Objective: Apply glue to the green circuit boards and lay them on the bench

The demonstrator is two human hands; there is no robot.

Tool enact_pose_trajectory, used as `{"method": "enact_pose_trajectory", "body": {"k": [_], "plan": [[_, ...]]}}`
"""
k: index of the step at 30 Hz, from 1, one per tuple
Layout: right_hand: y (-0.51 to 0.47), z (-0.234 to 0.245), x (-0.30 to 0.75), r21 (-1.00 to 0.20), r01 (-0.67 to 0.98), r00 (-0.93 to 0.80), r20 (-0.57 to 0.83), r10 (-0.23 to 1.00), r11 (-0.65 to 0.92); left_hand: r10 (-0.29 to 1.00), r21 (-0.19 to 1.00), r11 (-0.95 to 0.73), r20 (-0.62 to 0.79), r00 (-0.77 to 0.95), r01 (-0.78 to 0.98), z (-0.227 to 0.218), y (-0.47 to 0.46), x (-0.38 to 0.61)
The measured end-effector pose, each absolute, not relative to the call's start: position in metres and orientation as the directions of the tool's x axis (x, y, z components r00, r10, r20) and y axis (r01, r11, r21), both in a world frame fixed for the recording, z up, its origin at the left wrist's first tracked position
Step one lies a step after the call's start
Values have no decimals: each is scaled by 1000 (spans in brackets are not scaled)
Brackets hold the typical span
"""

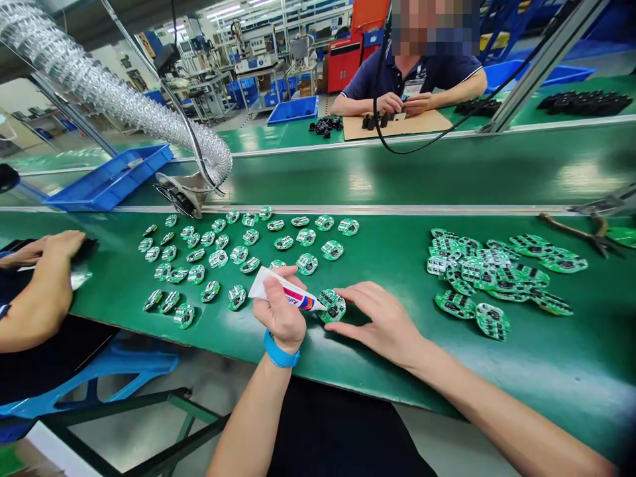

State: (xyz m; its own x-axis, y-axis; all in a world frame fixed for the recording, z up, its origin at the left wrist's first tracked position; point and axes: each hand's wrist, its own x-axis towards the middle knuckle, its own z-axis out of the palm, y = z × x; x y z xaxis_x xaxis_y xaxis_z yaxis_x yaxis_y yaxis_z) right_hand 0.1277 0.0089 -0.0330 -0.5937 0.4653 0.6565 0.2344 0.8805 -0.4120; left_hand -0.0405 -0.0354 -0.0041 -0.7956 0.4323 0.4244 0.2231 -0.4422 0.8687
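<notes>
My left hand (279,311), wearing a blue wristband (281,349), grips a white adhesive tube (285,296). The tube's tip meets a round green circuit board (332,306), which my right hand (377,318) holds by its right edge with thumb and fingertips. Small green circuit boards (213,258) lie in loose rows on the green workbench (397,371) to the left of my hands. A heap of similar boards (487,271) lies to the right.
At the far left, a co-worker's hand (50,248) rests on a dark object. Pliers (589,232) lie at the right. Behind the bench stand a blue tray (109,179) and a silver flexible duct (114,112). Another co-worker (407,86) handles black parts opposite.
</notes>
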Motion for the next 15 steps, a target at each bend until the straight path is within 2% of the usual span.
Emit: {"method": "enact_pose_trajectory", "body": {"k": [7, 15], "plan": [[8, -32, 127, -405, 224, -589, 668, 455, 886, 409, 839, -473, 481, -775, 270, -6, -35, -40], [8, -31, 129, -408, 218, -592, 667, 453, 887, 380, 840, -432, 501, -778, 329, -6, -35, -41]]}}
